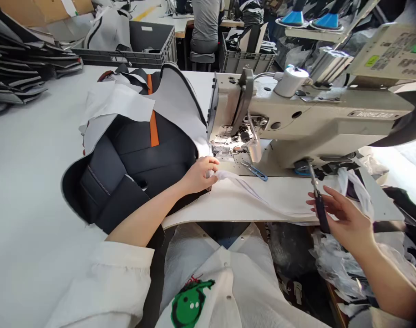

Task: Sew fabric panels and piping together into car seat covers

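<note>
My left hand (199,175) is closed at the front of the sewing machine's needle area, pinching a white strip (242,183). From there the strip trails right along the table's front edge. Under my left forearm lies a sewn black cover (126,155) with grey-white backing and an orange band (154,130); its right side reaches the presser foot. My right hand (346,218), off to the right, holds black-handled scissors (320,205) with the metal blades pointing up. Blue thread snips (254,171) rest on the machine bed between my hands.
The sewing machine (313,109) takes up the right side, with a white thread spool (291,81) on top. Stacked dark pieces (20,59) lie at the far left. Behind the table stand grey crates (169,48), and a person (205,27) sits there. White scraps (344,269) hang below right.
</note>
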### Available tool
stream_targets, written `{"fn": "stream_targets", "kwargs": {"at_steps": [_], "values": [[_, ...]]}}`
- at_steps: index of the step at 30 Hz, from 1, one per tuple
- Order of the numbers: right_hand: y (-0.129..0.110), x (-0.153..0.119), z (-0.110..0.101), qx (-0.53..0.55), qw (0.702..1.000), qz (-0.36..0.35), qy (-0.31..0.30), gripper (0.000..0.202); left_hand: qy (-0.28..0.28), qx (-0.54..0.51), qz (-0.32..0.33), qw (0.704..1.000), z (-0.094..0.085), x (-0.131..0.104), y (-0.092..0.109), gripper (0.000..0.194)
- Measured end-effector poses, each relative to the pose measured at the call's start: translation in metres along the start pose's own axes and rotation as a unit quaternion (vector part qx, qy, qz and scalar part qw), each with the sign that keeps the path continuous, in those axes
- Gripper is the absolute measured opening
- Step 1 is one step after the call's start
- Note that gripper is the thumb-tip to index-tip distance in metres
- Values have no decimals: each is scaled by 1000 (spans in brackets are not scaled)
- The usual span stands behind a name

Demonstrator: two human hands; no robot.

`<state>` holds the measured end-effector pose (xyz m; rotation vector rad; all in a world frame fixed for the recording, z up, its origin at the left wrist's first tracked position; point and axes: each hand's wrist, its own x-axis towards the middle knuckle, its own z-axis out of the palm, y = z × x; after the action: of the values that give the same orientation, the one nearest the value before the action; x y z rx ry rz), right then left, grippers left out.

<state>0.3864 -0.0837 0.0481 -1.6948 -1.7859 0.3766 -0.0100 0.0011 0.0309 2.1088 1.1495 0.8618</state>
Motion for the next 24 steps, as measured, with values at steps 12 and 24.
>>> {"fn": "stream_targets", "kwargs": {"at_steps": [12,24], "values": [[-110,15,107,-95,951,-163,-243,34,22,-252,-54,966,-14,2,-10,17],[-152,51,137,-291,892,-190,-289,23,17,-236,-48,970,-18,4,-6,11]]}}
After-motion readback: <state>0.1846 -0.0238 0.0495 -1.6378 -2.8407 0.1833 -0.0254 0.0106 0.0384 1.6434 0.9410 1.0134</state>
